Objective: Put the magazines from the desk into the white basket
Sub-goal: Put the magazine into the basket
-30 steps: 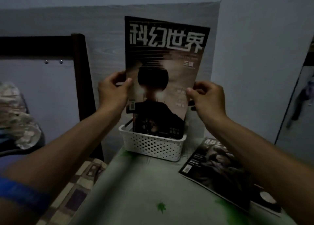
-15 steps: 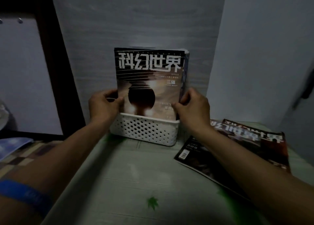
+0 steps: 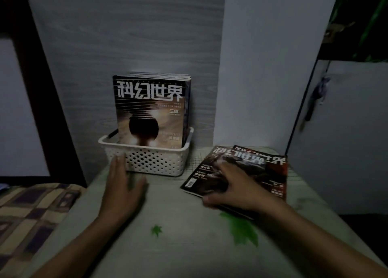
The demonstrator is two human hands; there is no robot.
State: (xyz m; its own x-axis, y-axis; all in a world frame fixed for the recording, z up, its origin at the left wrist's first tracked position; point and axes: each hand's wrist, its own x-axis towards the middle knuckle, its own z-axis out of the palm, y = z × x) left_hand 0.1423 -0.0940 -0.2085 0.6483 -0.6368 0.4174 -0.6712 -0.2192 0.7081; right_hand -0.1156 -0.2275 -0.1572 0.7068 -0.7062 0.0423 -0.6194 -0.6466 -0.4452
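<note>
We rest our spread right grip (image 3: 233, 185) on a 科幻世界 magazine (image 3: 212, 172), left grip (image 3: 121, 185) spread beside the white basket (image 3: 155, 162).

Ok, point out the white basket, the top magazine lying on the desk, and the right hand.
Basket (image 3: 159, 162), head view: perforated front wall.
Top magazine (image 3: 206, 173), head view: bare cover left of the fingers.
Right hand (image 3: 235, 188), head view: back of the hand, resting on that magazine.
</note>
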